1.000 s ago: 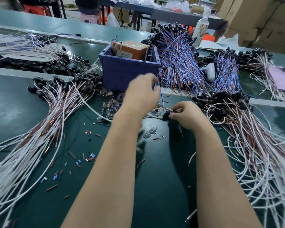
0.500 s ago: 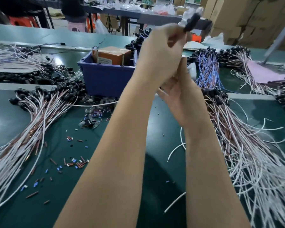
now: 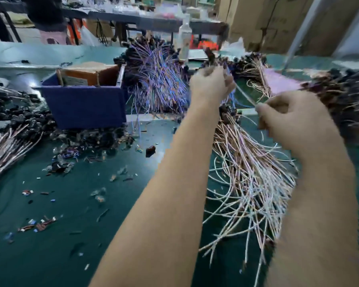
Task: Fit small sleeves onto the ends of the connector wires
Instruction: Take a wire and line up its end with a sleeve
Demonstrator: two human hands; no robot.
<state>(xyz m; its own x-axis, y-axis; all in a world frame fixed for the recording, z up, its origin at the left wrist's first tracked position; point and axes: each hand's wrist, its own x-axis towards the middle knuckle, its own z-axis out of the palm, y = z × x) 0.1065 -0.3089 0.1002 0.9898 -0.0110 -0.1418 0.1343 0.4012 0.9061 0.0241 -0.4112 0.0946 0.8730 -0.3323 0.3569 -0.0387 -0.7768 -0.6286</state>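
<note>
Left grip (image 3: pixel 211 85) clenched round connector (image 3: pixel 210 55), raised; wire (image 3: pixel 245 97) slants down-right into right grip (image 3: pixel 288 119), which pinches free end. Sleeve not discernible in blur.

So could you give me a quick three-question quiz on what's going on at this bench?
1. True or false: the left hand and right hand hold one wire stretched between them.
2. What sits inside the blue bin? A: a cardboard box. B: a pair of scissors. C: a coffee mug.
3. Fill the gap: the loose sleeves lie on the green table to the ___ of the person's arms.

Key: 1 true; 2 A; 3 left.
</note>
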